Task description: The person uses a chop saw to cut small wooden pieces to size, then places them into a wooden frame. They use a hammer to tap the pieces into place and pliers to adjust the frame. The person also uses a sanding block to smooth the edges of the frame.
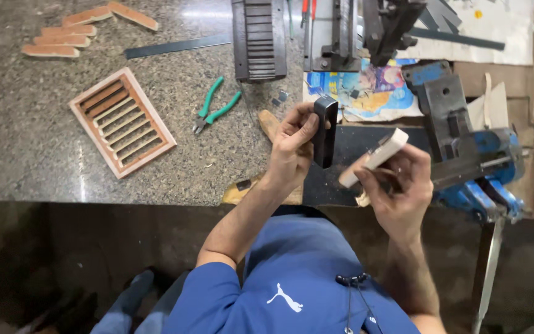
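Observation:
My left hand (292,145) grips a dark rectangular block (325,131), held upright above the edge of the granite worktop (26,154). My right hand (397,185) holds a pale wooden piece (375,156), tilted, with its upper end pointing toward the blue bench vise (465,154). The two hands are close together in front of my chest, with a small gap between the two pieces.
A wooden slatted frame (122,122) and green-handled pliers (216,105) lie on the worktop. Several tan wooden strips (69,34) sit at the far left. A dark ribbed block (259,38), a metal ruler (177,45) and machine parts (366,31) stand at the back.

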